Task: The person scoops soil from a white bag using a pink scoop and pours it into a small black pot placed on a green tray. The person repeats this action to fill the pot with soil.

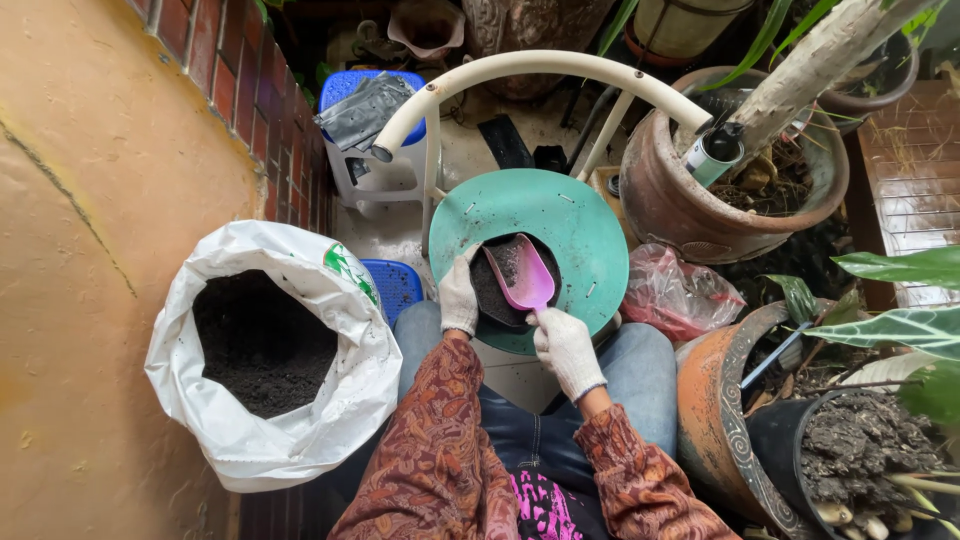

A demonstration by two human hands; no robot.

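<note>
Right hand: our white-gloved right hand (566, 350) closes round the handle of a pink plastic scoop (523, 278).
Scoop: we tip its blade over a small black soil-filled pot (492, 295).
Left hand: our gloved left hand (460, 295) clasps the pot's rim.
Setting: pot sits on a round green plastic stool (580, 225); an open white sack of dark soil (270, 350) stands at our left.

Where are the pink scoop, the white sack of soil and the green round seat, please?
pink scoop (527, 276): head view, on the middle of its blade.
white sack of soil (300, 262): head view, on its rolled plastic rim.
green round seat (580, 225): head view, on its bare green top.
</note>
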